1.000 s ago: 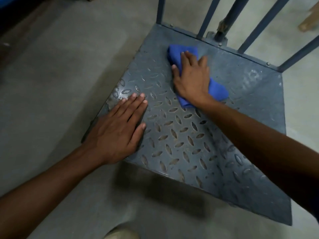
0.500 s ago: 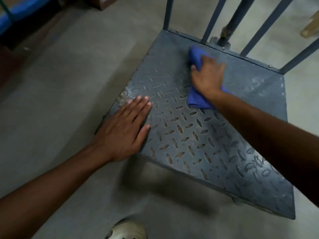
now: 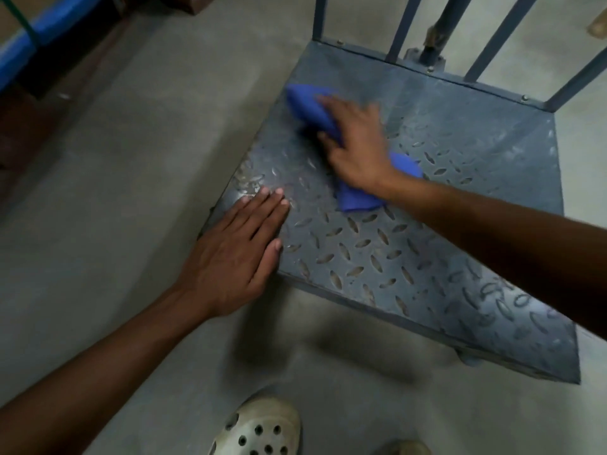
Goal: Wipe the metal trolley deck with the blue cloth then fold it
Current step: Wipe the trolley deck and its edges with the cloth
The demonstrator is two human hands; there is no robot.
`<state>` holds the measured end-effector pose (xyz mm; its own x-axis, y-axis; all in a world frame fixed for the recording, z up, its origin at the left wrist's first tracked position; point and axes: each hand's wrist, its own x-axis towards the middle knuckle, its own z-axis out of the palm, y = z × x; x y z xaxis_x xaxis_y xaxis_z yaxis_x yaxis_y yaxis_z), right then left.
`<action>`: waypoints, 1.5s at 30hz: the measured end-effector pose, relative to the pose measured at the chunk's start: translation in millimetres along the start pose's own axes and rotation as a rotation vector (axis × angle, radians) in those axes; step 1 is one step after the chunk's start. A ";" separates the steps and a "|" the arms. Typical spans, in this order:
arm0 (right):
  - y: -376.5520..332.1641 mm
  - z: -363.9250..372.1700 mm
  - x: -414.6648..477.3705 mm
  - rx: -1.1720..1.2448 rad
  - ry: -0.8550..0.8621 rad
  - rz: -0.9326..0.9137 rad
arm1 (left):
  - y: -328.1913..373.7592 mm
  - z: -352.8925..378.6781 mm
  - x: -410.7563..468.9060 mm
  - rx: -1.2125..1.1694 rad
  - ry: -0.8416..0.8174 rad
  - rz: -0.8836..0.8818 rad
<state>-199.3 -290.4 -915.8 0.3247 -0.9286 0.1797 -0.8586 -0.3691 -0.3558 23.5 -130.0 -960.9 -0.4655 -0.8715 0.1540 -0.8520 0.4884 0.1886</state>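
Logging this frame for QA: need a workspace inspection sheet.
Surface: metal trolley deck, tread-plate, whitish scuffs near the left edge.
Job's things: blue cloth, bunched, on the deck under the right hand.
Clutter: nothing seen.
Grippers: left hand flat on the deck's near-left corner, fingers straight; right hand presses the cloth, blurred.
Cables: nothing seen.
Surroundings: concrete floor; upright rail bars at the deck's far edge; a perforated clog below.
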 end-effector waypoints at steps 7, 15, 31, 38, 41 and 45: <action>-9.7 5.1 -58.3 -0.198 -0.054 -0.119 | -12.2 -0.7 0.4 -0.025 0.003 -0.010; 35.2 -46.7 -89.8 -0.346 0.017 -0.100 | -46.5 1.3 50.1 -0.402 -0.020 0.029; -37.4 -40.7 -70.7 -0.390 -0.015 -0.179 | -99.9 -55.8 88.1 -0.747 0.048 -0.148; -92.9 -21.2 -125.2 -0.130 -0.182 -0.923 | -87.8 -60.3 81.2 -0.433 0.022 -0.038; -63.6 -30.2 -97.3 -0.109 -0.032 -0.774 | -93.3 -54.1 69.3 -0.356 -0.008 -0.005; -37.9 -17.7 -87.1 -0.193 -0.003 -0.468 | -88.9 -33.8 56.8 -0.514 0.018 -0.046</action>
<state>-202.1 -194.8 -901.7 0.6932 -0.6655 0.2768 -0.6785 -0.7321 -0.0612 80.9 -221.5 -936.1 -0.4220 -0.8941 0.1499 -0.6414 0.4113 0.6476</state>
